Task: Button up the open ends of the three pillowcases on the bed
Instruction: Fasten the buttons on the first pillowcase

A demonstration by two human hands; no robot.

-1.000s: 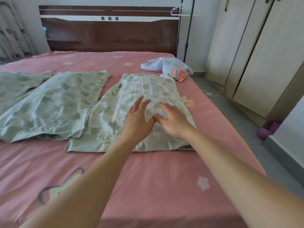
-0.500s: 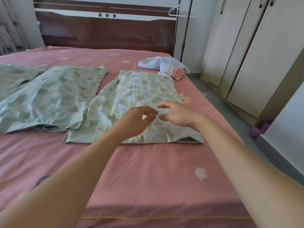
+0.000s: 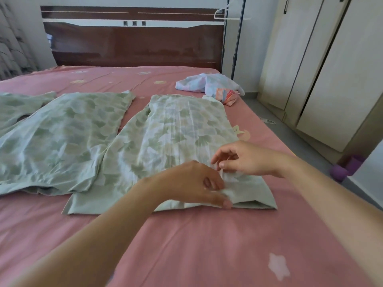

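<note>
Our left hand pinched a fold of the right pillowcase between curled fingers and thumb, at its near, open end. Our right hand was just beside it, fingers half bent and thumb tip at the same raised fold, but we could not tell whether it gripped the cloth. That pillowcase lay flat on the pink bed, with the middle pillowcase touching its left side and the left pillowcase beyond.

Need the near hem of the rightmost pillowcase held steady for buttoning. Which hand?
Left, likely. The left hand pinches the pillowcase hem at its near edge; the right hand sits just behind, grip unclear, freer to work a button.
</note>
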